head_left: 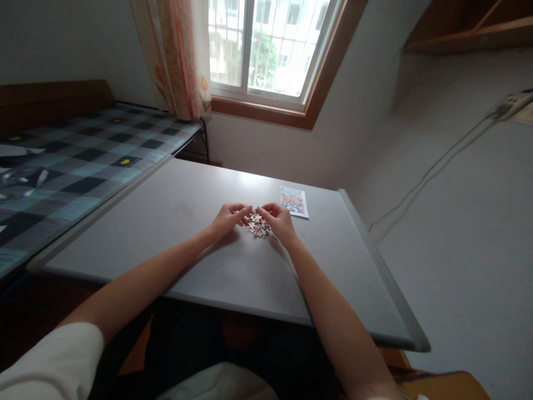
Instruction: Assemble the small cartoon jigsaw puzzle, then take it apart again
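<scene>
A small heap of jigsaw puzzle pieces [260, 229] lies on the grey table [200, 194]. My left hand [227, 218] is at the heap's left side, thumb and index finger pressed together; what they hold, if anything, is too small to make out. From the right, my right hand [278, 218] reaches over the heap, its thumb and fingers pinching a small jigsaw piece [257, 209]. The fingertips of both hands are close together above the far part of the heap. Just beyond my right hand lies a colourful picture sheet [293, 200], flat on the table.
A bed with a checked mattress [104, 144] adjoins the table's left side. Behind are an orange curtain [179, 61] and a barred window [266, 50]. Cables [428, 172] hang along the right wall from a socket [514, 105]. A wooden shelf [478, 36] is at upper right.
</scene>
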Available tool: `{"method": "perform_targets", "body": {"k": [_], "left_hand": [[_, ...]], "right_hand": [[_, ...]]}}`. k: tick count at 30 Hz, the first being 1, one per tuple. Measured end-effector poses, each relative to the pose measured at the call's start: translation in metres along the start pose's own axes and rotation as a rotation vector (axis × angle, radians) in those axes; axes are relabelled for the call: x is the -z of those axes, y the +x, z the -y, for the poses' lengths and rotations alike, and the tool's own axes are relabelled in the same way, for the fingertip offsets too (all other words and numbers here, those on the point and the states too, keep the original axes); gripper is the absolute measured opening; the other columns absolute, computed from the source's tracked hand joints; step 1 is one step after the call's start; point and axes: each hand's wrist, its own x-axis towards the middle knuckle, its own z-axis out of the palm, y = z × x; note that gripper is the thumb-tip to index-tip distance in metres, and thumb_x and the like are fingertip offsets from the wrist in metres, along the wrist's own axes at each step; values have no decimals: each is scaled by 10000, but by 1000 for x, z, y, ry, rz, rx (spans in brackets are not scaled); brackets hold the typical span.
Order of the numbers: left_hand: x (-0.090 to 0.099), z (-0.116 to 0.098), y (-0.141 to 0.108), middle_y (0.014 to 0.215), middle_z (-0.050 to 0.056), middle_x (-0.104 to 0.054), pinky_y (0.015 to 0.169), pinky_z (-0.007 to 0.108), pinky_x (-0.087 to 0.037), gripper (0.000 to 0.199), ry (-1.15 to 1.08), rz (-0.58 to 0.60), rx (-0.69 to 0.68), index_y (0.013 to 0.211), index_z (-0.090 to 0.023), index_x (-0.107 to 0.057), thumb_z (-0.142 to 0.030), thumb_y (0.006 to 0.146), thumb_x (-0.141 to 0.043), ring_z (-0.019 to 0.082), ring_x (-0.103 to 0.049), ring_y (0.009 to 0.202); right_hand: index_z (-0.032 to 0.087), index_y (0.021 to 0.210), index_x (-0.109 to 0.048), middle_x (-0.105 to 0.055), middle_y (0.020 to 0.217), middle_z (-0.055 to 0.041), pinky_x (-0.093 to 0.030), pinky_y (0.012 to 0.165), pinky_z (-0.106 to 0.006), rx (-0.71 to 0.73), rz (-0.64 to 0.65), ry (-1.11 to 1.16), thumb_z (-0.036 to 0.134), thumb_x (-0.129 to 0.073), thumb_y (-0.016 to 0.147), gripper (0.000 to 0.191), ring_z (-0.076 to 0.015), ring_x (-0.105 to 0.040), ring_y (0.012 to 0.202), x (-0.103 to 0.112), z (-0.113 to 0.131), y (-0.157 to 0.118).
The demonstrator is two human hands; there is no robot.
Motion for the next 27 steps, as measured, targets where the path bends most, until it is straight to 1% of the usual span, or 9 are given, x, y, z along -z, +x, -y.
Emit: {"method": "perform_targets", "body": {"k": [3,6,13,18,20,23,25,27], "left_hand": [[0,1,0,679,39,-666,530,231,-482,389,21,-8,-8,769,-142,-697,-512,664,-754,126,-605,553],[1,3,0,693,43,-679,534,236,-479,367,10,-18,-3,793,-139,-702,-466,646,-780,123,-606,548],[2,7,1,656,35,-659,531,240,-484,365,50,8,-40,760,-132,-686,-467,655,-784,124,-603,541],[1,5,1,689,41,-662,533,247,-486,368,85,-1,-73,736,-131,-675,-479,670,-771,126,-602,547],[1,5,0,706,47,-668,530,245,-474,347,158,-14,-122,739,-132,-677,-470,701,-747,130,-598,562],[0,7,-1,715,45,-670,551,235,-454,270,353,-54,-238,737,-140,-684,-408,757,-706,129,-586,603],[0,8,-2,727,41,-671,577,230,-456,223,445,-73,-296,734,-145,-683,-364,778,-687,125,-581,625],[1,9,-2,740,39,-672,589,226,-461,202,473,-77,-316,738,-145,-680,-342,783,-680,121,-582,632]], "right_hand": [[172,727,-631,-648,692,-24,-474,596,-275,45,-7,-53,491,-711,681,331,-142,-589,621,0,0,-1],[179,727,-631,-651,700,-24,-477,602,-278,65,-15,-65,471,-703,696,302,-143,-592,624,-1,1,-1],[183,753,-639,-662,719,-26,-486,622,-280,75,21,-45,463,-717,689,297,-149,-603,656,0,1,-1],[186,781,-643,-652,708,-19,-474,612,-273,120,49,-127,425,-685,734,247,-137,-589,631,0,-1,-2],[188,812,-652,-649,705,-15,-464,606,-267,145,62,-193,387,-660,761,206,-130,-580,618,-1,-1,-4],[191,842,-667,-646,698,-7,-452,594,-255,162,72,-263,329,-629,775,158,-120,-568,597,-2,0,-5],[184,853,-678,-650,694,-7,-452,587,-252,157,59,-269,315,-618,770,166,-119,-564,585,-3,1,-5],[170,860,-689,-660,698,-18,-456,581,-256,140,18,-247,323,-609,766,197,-125,-569,586,-3,1,-4]]}}
